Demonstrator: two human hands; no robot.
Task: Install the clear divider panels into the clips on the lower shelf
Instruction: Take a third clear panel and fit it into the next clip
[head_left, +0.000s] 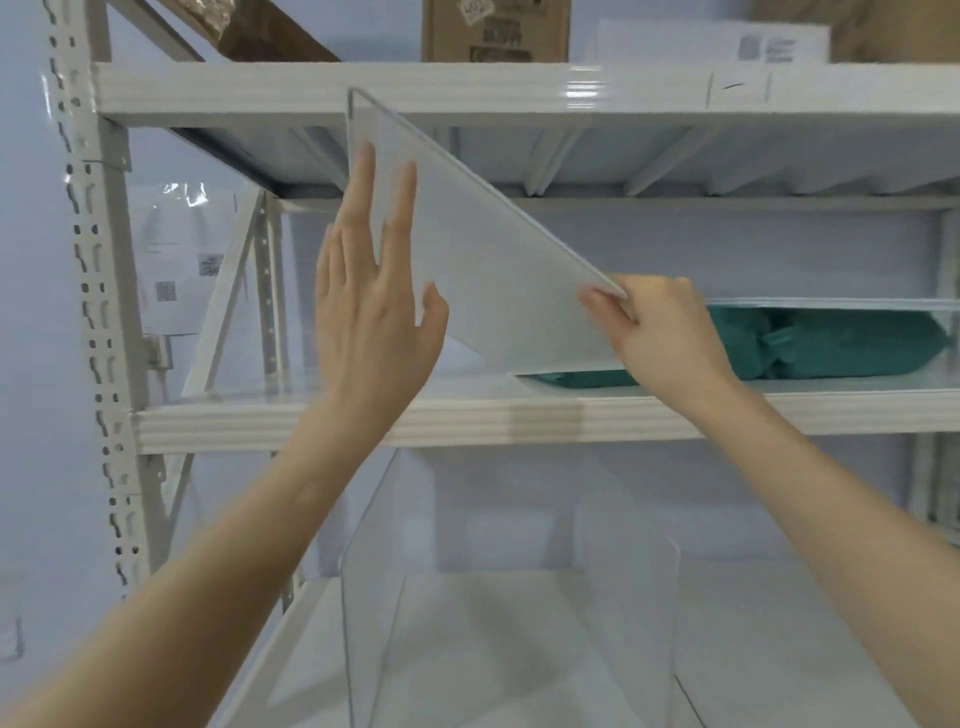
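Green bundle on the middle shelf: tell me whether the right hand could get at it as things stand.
Probably not right away. The right hand is pinching the corner of the clear panel, which slants in front of the green bundle. The bundle's right part lies open, so a freed hand could likely reach it.

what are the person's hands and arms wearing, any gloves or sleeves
Nothing shows on either one. The left hand and right hand are bare, with no gloves, rings or watch in view. Both forearms are uncovered all the way to the picture's edge, so no sleeves appear.
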